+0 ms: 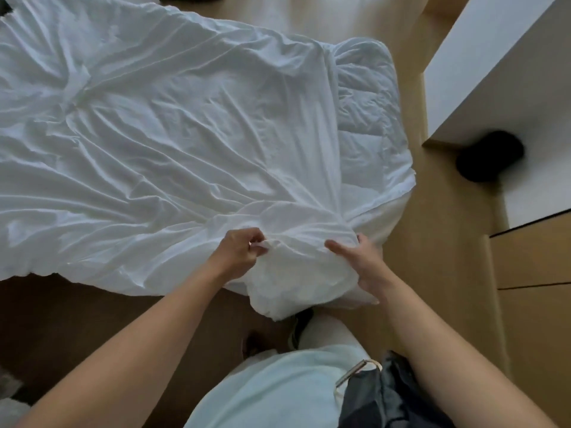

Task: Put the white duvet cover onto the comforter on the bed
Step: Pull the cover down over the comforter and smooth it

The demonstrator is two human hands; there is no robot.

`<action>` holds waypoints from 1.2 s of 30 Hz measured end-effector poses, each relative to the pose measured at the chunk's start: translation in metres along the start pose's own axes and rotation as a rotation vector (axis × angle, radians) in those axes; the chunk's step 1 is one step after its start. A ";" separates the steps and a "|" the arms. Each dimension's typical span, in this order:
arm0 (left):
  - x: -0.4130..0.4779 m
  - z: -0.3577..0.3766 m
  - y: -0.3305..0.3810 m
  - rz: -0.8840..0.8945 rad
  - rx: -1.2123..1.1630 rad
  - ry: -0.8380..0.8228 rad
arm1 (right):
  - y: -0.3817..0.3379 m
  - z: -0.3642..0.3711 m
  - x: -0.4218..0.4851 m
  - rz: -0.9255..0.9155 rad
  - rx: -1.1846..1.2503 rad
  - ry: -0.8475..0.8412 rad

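Note:
The white duvet cover [173,137] lies wrinkled across most of the bed. The quilted comforter [367,118] shows bare along the cover's right side. At the near right corner the fabric bunches into a lump that hangs over the bed edge. My left hand [239,253] pinches a fold of the cover at the lump's left. My right hand [360,261] holds the lump's right side, with the index finger straight on top and the thumb behind the cloth.
Wooden floor [445,230] runs along the right of the bed. A white cabinet [482,75] stands at the right with a dark round object [489,156] at its foot, and wooden drawers [537,273] sit nearer. My legs and a shoe [301,327] are below the corner.

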State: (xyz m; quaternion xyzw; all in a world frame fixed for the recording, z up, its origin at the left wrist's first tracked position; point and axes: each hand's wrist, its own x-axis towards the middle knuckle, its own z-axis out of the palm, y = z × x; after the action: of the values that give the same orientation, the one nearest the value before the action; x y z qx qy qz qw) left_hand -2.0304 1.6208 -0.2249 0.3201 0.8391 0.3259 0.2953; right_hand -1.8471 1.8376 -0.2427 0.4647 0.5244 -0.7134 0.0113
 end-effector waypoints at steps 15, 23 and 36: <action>-0.036 0.028 0.049 -0.042 0.203 0.251 | 0.034 -0.108 0.039 0.342 0.683 -0.370; -0.024 0.054 0.092 -0.211 0.041 0.393 | 0.067 -0.077 0.036 0.533 0.554 -0.595; -0.012 0.037 0.107 -0.069 0.123 0.178 | 0.113 -0.075 0.047 0.412 0.130 0.203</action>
State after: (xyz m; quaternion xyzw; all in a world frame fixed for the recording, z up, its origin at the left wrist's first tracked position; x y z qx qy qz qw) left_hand -1.9604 1.6874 -0.1656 0.2785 0.8909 0.2906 0.2104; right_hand -1.7682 1.8661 -0.3591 0.6309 0.3699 -0.6780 0.0739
